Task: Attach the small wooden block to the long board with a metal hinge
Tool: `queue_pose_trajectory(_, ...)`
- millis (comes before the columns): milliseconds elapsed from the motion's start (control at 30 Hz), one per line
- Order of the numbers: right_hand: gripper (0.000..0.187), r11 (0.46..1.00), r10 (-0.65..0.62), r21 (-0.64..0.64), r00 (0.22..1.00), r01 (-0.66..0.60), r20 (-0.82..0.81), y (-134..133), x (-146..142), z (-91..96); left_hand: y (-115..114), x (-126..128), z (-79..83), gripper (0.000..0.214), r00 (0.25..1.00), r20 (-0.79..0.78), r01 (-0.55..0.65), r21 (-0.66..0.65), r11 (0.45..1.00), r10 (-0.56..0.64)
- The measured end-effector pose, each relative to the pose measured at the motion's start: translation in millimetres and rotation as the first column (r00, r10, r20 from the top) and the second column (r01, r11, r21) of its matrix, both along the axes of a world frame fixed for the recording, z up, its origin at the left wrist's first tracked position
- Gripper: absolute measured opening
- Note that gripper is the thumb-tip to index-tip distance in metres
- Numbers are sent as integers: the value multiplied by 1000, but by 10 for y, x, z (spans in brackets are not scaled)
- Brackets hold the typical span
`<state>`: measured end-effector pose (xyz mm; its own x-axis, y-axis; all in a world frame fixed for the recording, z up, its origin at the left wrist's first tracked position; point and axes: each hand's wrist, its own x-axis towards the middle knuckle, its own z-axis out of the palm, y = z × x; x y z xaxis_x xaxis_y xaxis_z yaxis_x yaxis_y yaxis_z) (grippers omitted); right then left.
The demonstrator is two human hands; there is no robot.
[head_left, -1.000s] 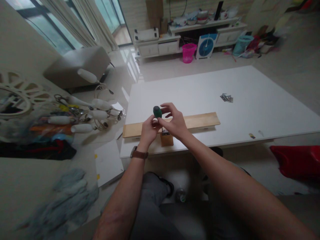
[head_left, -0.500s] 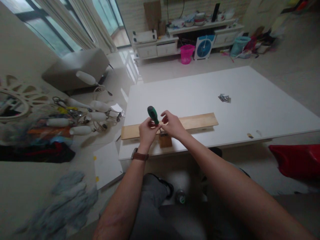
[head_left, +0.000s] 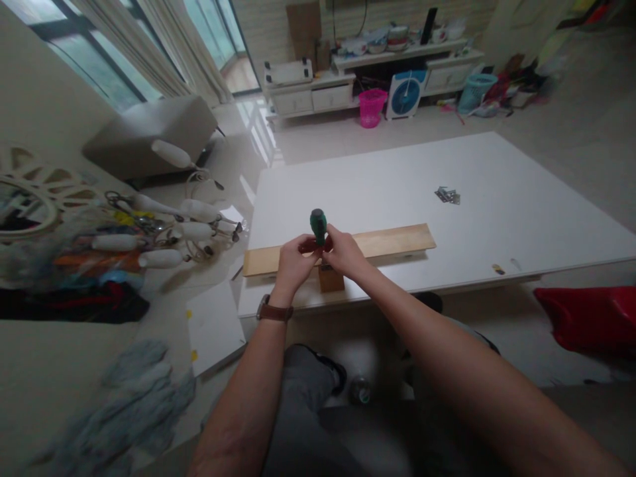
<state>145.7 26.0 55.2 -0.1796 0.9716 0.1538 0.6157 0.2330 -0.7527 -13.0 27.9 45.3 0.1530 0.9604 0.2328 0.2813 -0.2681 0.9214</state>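
Green screwdriver: upright above wooden block, by near edge of long board.
Right hand: clamped with fingers low on screwdriver.
Left hand: curled in opposite; cannot tell whether gripping.
Metal pieces: 1 pile on white table.

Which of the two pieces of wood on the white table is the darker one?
The short brown wooden block, near the front edge of the white table; the other, a long flat wooden board, is much paler.
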Motion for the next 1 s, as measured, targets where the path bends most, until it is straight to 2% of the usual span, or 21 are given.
queue_pose_trajectory(133, 30, 1000, -10, 4, 1000, 10, 4, -8, -42, -14, -8, -13, 9, 23, 1000, -17, -6, 88, 996, 8)
queue_pose_trajectory(300, 39, 1000, -1, 21, 1000, 1, 27, -24, -78, -3, -29, -17, 32, 40, 994, 103, 29, 97, 995, -39)
queue_pose_trajectory(533, 41, 999, -13, 35, 999, 12, 33, -23, -48, 39, -11, -19, 81, 36, 967, 225, 106, 81, 991, -122)
queue_pose_trajectory(667, 37, 999, 8, 32, 1000, -8, 6, -19, -29, 38, -2, -13, 77, 32, 964, 249, 68, 99, 993, -91)
queue_pose_trajectory(833, 32, 999, -3, 37, 999, 5, -53, -13, -29, 56, -15, 9, 67, 33, 981, 192, -7, 127, 992, -18)
queue_pose_trajectory(1000, 41, 998, -19, 67, 1000, 19, -8, -29, -35, 95, -11, 33, 37, 36, 978, 204, 12, 128, 992, -38)
